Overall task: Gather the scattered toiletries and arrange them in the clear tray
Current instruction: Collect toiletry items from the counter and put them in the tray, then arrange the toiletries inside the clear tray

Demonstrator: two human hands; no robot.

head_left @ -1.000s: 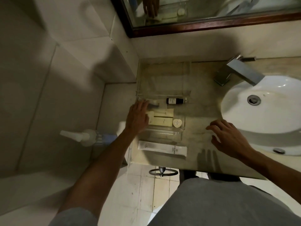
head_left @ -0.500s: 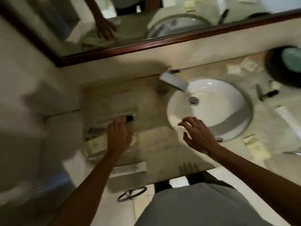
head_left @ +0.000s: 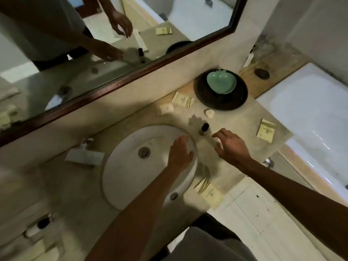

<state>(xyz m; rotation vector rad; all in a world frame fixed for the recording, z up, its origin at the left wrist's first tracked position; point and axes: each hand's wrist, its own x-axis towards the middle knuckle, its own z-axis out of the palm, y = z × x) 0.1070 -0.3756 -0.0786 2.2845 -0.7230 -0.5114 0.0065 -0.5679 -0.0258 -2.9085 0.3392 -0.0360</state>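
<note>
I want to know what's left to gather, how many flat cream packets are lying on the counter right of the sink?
3: one flat cream packet beside the dark round tray, one near the counter's right edge, one at the front edge. Others may be hidden.

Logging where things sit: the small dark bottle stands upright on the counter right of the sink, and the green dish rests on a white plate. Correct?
Not quite. In the head view the green dish rests on a dark round plate, not a white one. The small dark bottle does stand upright on the counter right of the sink.
</note>
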